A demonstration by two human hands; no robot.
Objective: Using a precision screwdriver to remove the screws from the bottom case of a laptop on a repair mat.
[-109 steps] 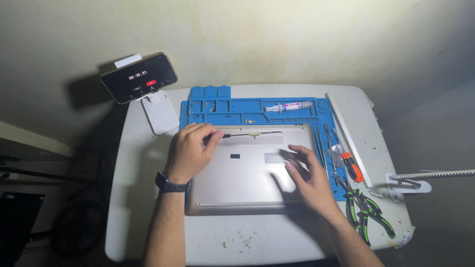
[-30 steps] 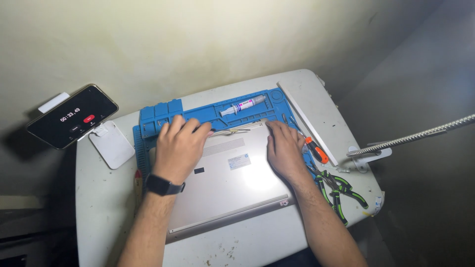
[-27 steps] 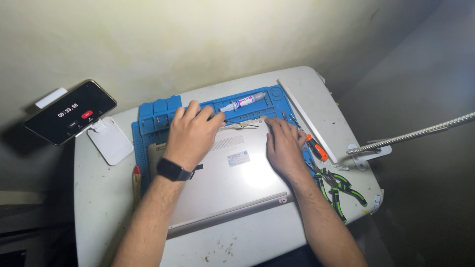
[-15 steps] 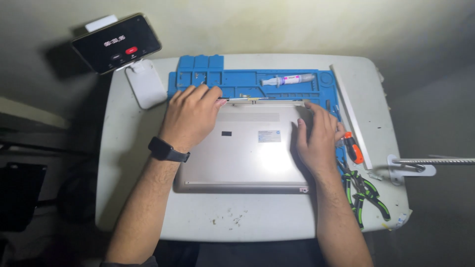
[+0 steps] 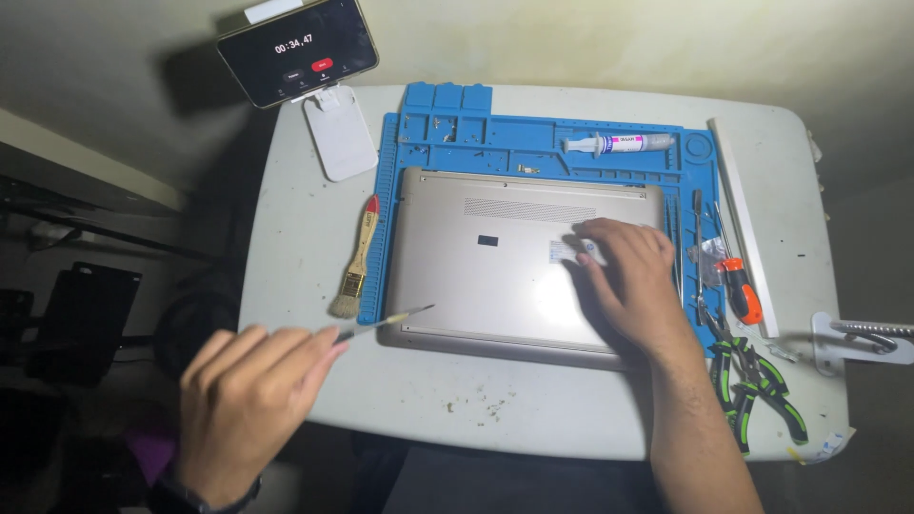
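In the head view, we found the laptop (image 5: pixel 519 259) lying base-up on the blue mat (image 5: pixel 533 143), which covered the desk's far right portion. The right hand (image 5: pixel 633 281) lay flat on its right half, fingers loosely spread, apparently steadying it. The left hand (image 5: pixel 249 400), near the desk's front-left edge, pinched a thin tool (image 5: pixel 386 322) whose tip reached the laptop's front-left corner.

One head-worn camera looks steeply down from above the near edge of the white table (image 5: pixel 286 247), close enough to frame the whole tabletop
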